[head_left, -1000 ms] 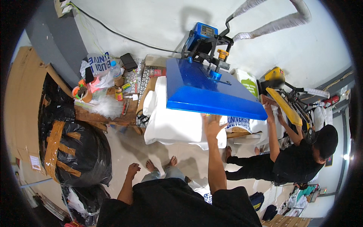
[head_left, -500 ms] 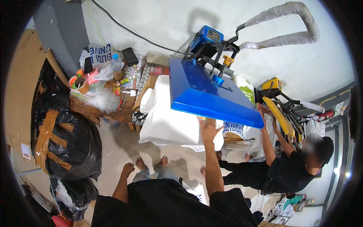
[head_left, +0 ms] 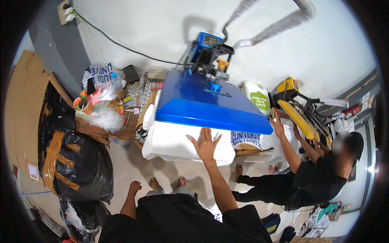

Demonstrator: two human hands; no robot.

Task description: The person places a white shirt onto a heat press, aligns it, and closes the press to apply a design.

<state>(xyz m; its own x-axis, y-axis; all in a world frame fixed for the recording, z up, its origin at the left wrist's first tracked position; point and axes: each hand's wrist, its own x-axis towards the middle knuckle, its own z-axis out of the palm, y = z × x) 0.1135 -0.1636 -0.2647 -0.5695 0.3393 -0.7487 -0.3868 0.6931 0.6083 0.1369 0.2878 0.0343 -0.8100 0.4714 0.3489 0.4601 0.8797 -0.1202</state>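
My right hand (head_left: 207,146) lies with its fingers spread on white fabric (head_left: 172,143), its fingertips at the front edge of the raised blue heat press plate (head_left: 202,109). My left hand (head_left: 135,187) hangs low at my side, fingers curled and apparently empty, away from the table. A sheet with blue lettering (head_left: 245,137) shows under the plate's right front part. The press has a blue control box (head_left: 199,41) behind it and a long, grey-wrapped handle (head_left: 275,30) standing high against the wall.
A cluttered wooden table (head_left: 93,128) bears a bottle, phone and tape. A taped black bag (head_left: 87,174) and cardboard (head_left: 24,109) stand left. At right, a co-worker (head_left: 312,178) in black has both hands raised beside a yellow press (head_left: 298,119). A green-and-white sack (head_left: 255,95) sits between presses.
My right hand has shifted slightly left along the white fabric, with its fingers now spread wider. The view has shifted a little. My left hand still hangs low.
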